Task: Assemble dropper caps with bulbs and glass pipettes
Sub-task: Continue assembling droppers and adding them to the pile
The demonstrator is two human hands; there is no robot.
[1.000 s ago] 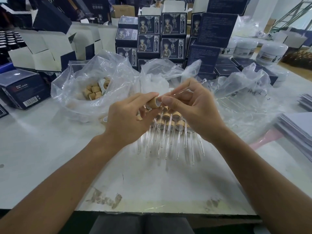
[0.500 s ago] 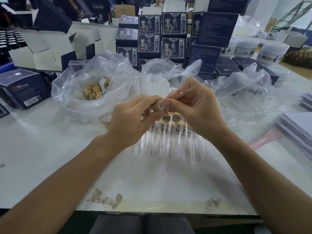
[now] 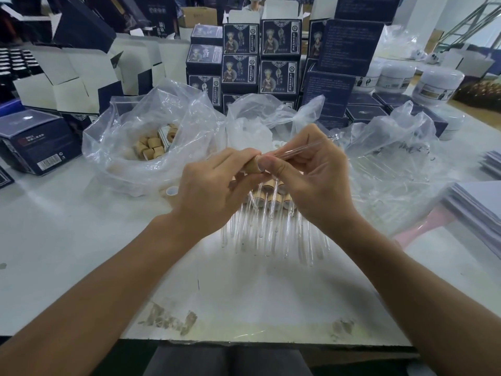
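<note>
Pushed deeper into cap [image 3: 252,165] since before: glass pipette [image 3: 298,150], pinched by right hand [image 3: 311,180]. Long axis up-right. Left hand [image 3: 214,191] pinching cap.

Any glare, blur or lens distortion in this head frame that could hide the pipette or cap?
Head view: wide-angle bending curves the boxes at the edges; glare whitens the table under the finished droppers; the pipette in the right hand is faint; the cap in the left hand is mostly hidden.

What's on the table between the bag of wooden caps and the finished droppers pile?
In the head view, one loose white bulb lies on the table between the bag of wooden caps and the finished droppers.
</note>
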